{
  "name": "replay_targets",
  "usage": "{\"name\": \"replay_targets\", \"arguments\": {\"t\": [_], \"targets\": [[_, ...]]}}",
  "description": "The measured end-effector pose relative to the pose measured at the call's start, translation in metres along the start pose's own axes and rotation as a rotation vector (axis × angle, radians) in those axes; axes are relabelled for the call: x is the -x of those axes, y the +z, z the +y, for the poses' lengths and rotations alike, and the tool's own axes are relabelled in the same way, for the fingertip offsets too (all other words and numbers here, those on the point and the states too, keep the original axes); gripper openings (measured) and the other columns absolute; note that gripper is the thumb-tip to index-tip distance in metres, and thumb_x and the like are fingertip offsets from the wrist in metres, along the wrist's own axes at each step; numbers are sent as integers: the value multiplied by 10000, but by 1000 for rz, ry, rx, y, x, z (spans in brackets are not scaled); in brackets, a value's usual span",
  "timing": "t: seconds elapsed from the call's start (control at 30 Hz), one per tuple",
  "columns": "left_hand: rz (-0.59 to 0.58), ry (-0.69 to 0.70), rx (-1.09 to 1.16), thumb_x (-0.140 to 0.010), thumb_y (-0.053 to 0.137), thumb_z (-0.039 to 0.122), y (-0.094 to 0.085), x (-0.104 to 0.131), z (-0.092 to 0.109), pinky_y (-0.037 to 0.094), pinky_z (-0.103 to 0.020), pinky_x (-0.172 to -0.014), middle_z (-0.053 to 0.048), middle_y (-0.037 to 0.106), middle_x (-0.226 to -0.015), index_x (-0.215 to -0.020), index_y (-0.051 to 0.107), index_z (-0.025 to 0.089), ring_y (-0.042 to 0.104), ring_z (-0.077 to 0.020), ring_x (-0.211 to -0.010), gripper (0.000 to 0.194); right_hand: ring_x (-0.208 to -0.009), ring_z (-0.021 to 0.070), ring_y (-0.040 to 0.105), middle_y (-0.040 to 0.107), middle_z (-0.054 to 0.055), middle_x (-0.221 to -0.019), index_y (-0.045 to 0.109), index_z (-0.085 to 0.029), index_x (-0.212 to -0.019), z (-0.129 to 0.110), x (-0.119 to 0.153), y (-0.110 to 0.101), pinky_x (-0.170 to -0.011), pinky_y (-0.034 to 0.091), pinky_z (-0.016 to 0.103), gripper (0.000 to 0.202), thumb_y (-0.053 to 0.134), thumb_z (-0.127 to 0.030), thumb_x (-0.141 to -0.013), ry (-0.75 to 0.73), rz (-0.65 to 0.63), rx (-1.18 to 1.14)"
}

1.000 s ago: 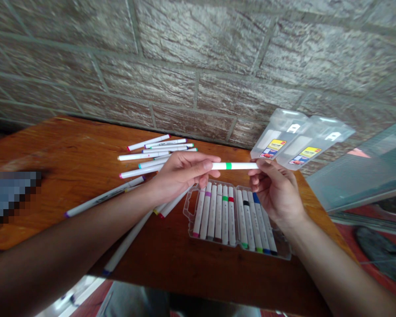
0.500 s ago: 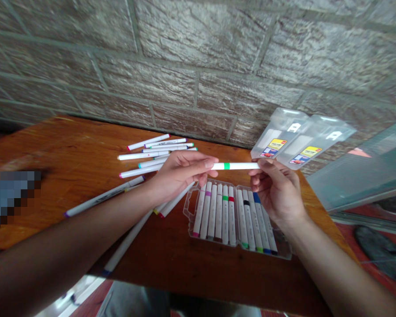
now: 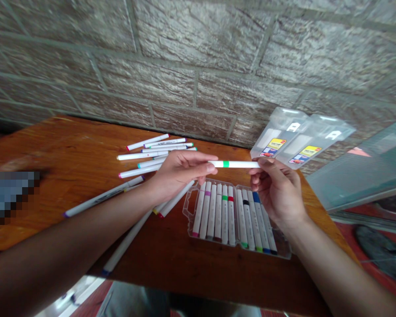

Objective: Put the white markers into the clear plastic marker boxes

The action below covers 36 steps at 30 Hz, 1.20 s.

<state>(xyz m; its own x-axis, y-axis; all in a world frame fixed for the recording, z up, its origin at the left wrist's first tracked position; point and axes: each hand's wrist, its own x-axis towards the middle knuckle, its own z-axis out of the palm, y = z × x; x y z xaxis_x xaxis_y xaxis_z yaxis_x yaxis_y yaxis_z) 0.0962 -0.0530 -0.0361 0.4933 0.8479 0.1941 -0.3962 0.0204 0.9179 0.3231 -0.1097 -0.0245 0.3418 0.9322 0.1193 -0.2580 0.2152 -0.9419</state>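
A white marker with a green band is held level between my two hands, above the table. My left hand pinches its left end between thumb and fingers. The right end is in the closed fingers of my right hand. Below them lies an open clear plastic case with two rows of white markers, their bands and ends in several colours. My right hand and wrist cover part of the case's right side. Loose white markers lie beyond my left hand, and others lie around my left forearm.
Two clear plastic cases with yellow labels lean on the stone wall at the back right. A blurred-out dark object is on the wooden table at the left. One loose marker lies near the front edge.
The left thumb and fingers have shifted slightly on the marker, and its left end has risen a little. The right hand keeps its grip, almost unmoved.
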Motion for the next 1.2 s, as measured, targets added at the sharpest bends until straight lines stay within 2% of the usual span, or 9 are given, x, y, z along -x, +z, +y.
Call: {"name": "replay_targets", "arguments": {"t": [0.33,0.57,0.87,1.07,1.2], "targets": [[104,-32,-32,-843,858,343,-1,-2,-3,469,-211,-543,-43,783,-749,-910,844,162,593,-71,-542,193,-439,89,599,746,16,-650,792,-177,-780,1,5,2,-379,508,175,185,883,-338,-787,-105,-34,59],[74,49,-219,-786,893,313,-2,-2,-2,448,-241,-558,-21,763,-743,-907,844,167,591,-85,-550,195,-435,86,602,751,14,-658,792,-184,-790,1,4,0,-388,514,178,149,857,-315,-818,-121,-60,62],[77,61,-266,-815,869,319,-5,-3,-5,430,-235,-559,15,693,-677,-896,816,171,583,-80,-544,177,-489,97,625,762,17,-716,784,-207,-829,3,7,-1,-424,528,201,151,851,-342,-845,-122,-113,125],[60,53,-338,-811,866,319,-3,-1,-2,468,-233,-554,13,693,-680,-864,770,153,610,-93,-544,199,-514,107,614,760,10,-725,796,-223,-865,4,11,0,-446,511,220,153,887,-341,-831,-213,-179,323],[13,53,-447,-837,851,350,-2,2,-1,453,-223,-537,6,681,-654,-883,760,147,612,-102,-554,227,-632,158,715,808,32,-791,828,-235,-861,6,16,0,-560,581,256,149,925,-322,-788,-332,-249,565]]}}
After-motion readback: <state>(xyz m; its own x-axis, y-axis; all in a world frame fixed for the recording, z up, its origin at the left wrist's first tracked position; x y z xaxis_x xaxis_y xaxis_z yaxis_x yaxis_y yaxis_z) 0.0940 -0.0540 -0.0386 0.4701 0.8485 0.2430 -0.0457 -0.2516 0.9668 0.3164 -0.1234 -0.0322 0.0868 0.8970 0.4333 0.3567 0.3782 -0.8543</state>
